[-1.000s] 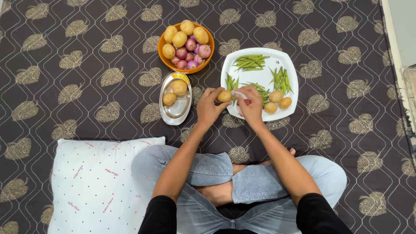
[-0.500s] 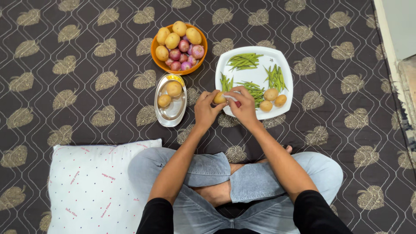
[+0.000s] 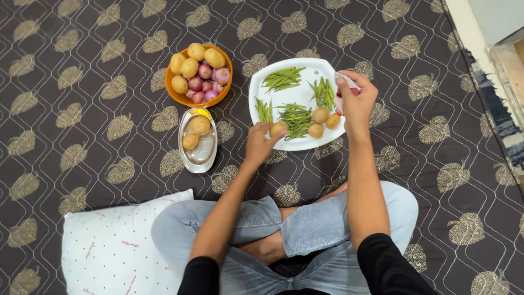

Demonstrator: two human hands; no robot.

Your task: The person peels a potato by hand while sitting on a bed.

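Nearest, bottom left, a white pillow with small red dots and slanted red print lies on the dark bedspread patterned with golden leaves. Crossed legs in pale jeans fill the near middle, and both forearms reach out over them.

Further out on the left sits a small oval steel tray with two potatoes on it. Beyond that, an orange bowl piled with potatoes and red onions. Nothing lies between the hands and the dishes.

Now the grips. The left hand is at the near rim of the white plate, fingers pinched around a small potato, holding it just over the plate's edge. On the plate are several bunches of green beans and three more small potatoes.

The right hand is out at the far right edge of the plate, well apart from the left. It is closed around a peeler, white with a bit of red showing, most of it hidden in the fist.
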